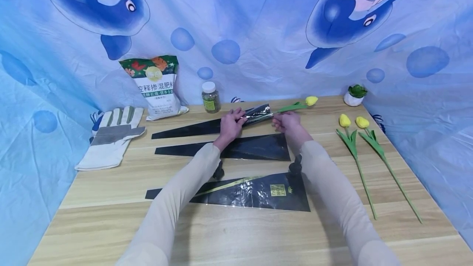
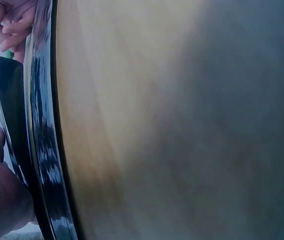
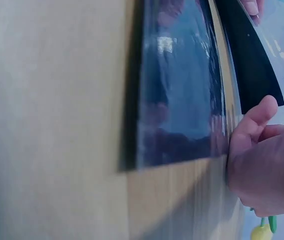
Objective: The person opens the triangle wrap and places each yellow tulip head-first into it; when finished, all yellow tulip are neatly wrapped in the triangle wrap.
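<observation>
Left hand (image 1: 230, 124): fingers curled over the black wrapping sleeve (image 1: 255, 114), gripping it where it lifts off the table at the far middle. Right hand (image 1: 286, 121): fingers bent at the sleeve's wide right end, next to the green stem of a yellow tulip (image 1: 310, 101); whether they pinch the stem or the film cannot be told from the head view. In the right wrist view the thumb (image 3: 254, 125) lies against the edge of glossy black film.

The tulip's stem runs into the sleeve's open end, its bloom sticking out to the far right, off the table surface.

Two more black sleeves lie flat nearer: one (image 1: 258, 147) just below the hands, one with a gold label (image 1: 258, 194) nearest. Two yellow tulips (image 1: 354, 143) lie at right on the wooden table (image 1: 236, 233). Far left: work glove (image 1: 111, 136), fertiliser bag (image 1: 157, 87), small jar (image 1: 210, 97). Far right: small potted plant (image 1: 355, 95).
</observation>
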`<state>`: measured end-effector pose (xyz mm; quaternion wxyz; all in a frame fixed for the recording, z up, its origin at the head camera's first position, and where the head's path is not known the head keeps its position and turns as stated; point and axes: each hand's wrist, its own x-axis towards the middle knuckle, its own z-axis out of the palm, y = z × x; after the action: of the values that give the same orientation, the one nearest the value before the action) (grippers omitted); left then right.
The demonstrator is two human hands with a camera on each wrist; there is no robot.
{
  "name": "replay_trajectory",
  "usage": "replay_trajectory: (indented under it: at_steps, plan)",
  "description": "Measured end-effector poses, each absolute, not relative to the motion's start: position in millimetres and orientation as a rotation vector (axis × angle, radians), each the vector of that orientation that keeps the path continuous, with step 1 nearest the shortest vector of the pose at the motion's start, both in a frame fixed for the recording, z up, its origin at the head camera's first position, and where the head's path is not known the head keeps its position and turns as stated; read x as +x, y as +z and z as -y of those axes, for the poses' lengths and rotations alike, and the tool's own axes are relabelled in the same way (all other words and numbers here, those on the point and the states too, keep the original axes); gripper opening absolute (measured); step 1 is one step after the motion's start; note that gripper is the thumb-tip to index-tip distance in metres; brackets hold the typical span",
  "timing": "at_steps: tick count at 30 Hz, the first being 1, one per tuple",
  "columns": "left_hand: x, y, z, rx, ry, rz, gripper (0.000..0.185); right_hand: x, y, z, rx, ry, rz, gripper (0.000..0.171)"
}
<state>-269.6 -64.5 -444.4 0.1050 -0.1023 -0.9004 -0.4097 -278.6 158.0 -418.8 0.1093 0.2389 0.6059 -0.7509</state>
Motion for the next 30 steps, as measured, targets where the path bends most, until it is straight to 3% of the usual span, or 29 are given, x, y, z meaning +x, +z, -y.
replay_trajectory:
  at_steps: [12, 16, 23, 30]
  plan:
    - [-271.3, -445.8, 65.3, -0.287, -1.204, 2.672, 0.032, -274.2, -405.8, -181.3, 0.477, -1.915, -1.885, 0.046]
    - [-272.2, -445.9, 64.1, -0.299, -1.175, 2.690, 0.032, -272.0, -392.9, -201.2, 0.253, -1.630, -2.255, 0.037]
    - [-271.7, -444.7, 63.4, -0.288, -1.160, 2.688, 0.031, -290.0, -375.4, -244.5, -0.424, -0.788, -3.062, 0.023]
    - [-270.3, -443.5, 62.1, -0.268, -1.179, 2.694, 0.032, -309.9, -380.0, -266.7, -0.623, -0.280, -3.096, 0.027]
